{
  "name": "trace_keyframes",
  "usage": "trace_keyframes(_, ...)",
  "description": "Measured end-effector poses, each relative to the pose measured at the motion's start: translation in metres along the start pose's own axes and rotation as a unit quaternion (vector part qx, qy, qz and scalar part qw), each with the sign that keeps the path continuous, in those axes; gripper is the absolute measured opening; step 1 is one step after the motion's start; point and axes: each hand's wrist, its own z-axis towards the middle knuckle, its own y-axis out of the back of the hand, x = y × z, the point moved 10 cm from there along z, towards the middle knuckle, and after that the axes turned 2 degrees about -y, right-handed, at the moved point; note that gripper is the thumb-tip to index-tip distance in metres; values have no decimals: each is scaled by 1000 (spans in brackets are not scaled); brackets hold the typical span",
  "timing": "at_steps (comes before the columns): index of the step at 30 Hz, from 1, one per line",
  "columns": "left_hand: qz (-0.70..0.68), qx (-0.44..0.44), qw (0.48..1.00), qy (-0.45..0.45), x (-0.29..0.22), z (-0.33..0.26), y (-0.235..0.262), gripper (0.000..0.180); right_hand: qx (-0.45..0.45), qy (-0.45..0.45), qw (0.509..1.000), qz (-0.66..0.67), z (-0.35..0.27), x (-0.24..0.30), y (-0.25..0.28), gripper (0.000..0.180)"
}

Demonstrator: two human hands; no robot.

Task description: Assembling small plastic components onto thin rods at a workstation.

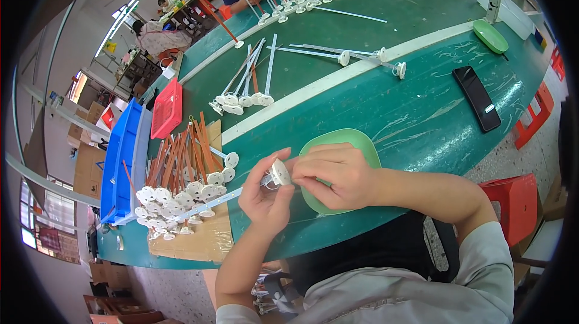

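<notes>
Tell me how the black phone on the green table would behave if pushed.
The black phone lies flat on the green table, so it would probably slide, not roll or tip. Its thin slab shape suggests it is stiff. The glossy tabletop may let it slip easily.

Green tray (362,142) partly hidden by right hand (339,174)

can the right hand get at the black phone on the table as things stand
Probably not right away: the right hand is pinching a white disc piece with the left hand. The black phone lies uncovered on the green table.
</notes>
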Motion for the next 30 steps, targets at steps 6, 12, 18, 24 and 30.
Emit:
trace_keyframes(6,-2,-11,1000,21,6,-1,0,50,2,-18,1000,-3,-5,-7,-2,18)
trace_keyframes(12,5,2,1000,-9,1,2,-5,49,13,-2,1000,-25,-5,-2,-1,19)
trace_keyframes(18,72,36,997,-5,-1,7,-2,46,50,47,995,-68,-3,3,-13,24)
trace_keyframes(24,133,135,976,110,18,14,-15,40,107,92,979,-149,-5,-10,-14,18)
trace_keyframes(30,127,218,953,170,-8,18,-15,36,102,107,984,-103,-7,-1,-14,19)
